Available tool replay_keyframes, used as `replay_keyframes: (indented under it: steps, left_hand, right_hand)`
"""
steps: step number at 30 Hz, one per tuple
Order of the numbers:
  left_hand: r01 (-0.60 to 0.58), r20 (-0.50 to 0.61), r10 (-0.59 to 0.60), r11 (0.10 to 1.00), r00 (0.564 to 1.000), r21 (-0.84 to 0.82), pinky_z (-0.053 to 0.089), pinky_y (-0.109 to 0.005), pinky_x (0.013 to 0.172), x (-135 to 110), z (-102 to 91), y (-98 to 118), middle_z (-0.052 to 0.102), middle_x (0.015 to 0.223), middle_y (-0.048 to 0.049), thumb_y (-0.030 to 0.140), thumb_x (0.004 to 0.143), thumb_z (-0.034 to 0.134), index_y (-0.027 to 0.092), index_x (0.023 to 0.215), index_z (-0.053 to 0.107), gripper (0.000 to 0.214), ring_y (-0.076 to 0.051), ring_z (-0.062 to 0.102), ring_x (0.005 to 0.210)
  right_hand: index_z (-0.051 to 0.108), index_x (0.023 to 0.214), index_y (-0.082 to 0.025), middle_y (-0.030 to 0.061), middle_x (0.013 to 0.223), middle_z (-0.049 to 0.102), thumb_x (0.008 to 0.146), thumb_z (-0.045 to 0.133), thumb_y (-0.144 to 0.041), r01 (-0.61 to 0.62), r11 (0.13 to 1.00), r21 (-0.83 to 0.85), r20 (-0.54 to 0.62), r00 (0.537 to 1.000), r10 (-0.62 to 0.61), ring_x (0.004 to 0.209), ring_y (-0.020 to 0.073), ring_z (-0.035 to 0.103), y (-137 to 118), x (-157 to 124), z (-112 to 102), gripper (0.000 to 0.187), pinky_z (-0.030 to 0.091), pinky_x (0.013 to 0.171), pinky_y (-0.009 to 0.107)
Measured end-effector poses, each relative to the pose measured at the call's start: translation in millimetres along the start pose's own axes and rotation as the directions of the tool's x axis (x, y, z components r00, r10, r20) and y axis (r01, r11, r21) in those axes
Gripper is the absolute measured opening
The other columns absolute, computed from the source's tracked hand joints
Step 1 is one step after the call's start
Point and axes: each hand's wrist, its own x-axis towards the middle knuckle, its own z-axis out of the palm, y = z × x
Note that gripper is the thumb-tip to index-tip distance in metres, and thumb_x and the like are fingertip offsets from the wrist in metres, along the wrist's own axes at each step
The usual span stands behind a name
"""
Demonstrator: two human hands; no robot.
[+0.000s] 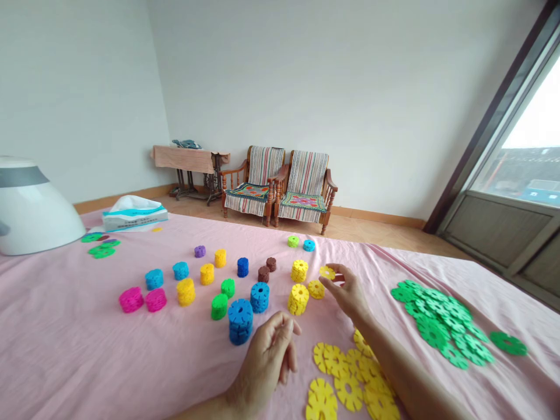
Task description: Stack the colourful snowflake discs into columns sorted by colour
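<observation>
My right hand pinches a yellow notched disc between thumb and fingers, just above a low yellow stack. Two taller yellow stacks stand immediately left of it. My left hand is closed with its fingers curled, close to a tall blue stack; whether anything is inside it is hidden. Loose yellow discs lie spread between my forearms, partly covered by the right one. Another blue stack stands just beyond the left hand.
Small stacks of pink, green, brown, purple and other discs stand on the pink cloth. A heap of green discs lies right. A white kettle and tissue box stand left; two chairs are behind.
</observation>
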Motion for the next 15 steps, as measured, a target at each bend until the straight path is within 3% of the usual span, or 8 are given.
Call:
replay_keyframes:
  steps: [6,15]
  left_hand:
    - [0.016,0.020,-0.015,1.000,1.000,-0.010,0.020,-0.014,0.034,1,1.0,0,0.046,0.047,0.0065,0.057,0.085,0.040,0.017,0.078,0.048,0.041,-0.004,0.033,0.034]
    - [0.013,0.036,-0.013,1.000,0.999,0.004,0.020,-0.014,0.034,2,2.1,-3,0.047,0.046,0.0065,0.056,0.083,0.044,0.016,0.076,0.049,0.041,-0.004,0.032,0.033]
  right_hand:
    - [0.067,0.092,-0.022,0.0063,0.095,0.060,0.064,0.066,-0.038,-0.018,0.992,-0.128,0.074,0.997,0.028,0.081,0.0213,0.061,17,-2,12,0.031,0.048,0.072,0.034]
    - [0.067,0.093,-0.022,0.0063,0.097,0.060,0.067,0.065,-0.037,0.022,0.963,-0.269,0.127,0.992,0.013,0.083,0.0205,0.060,6,-7,13,0.031,0.043,0.082,0.036]
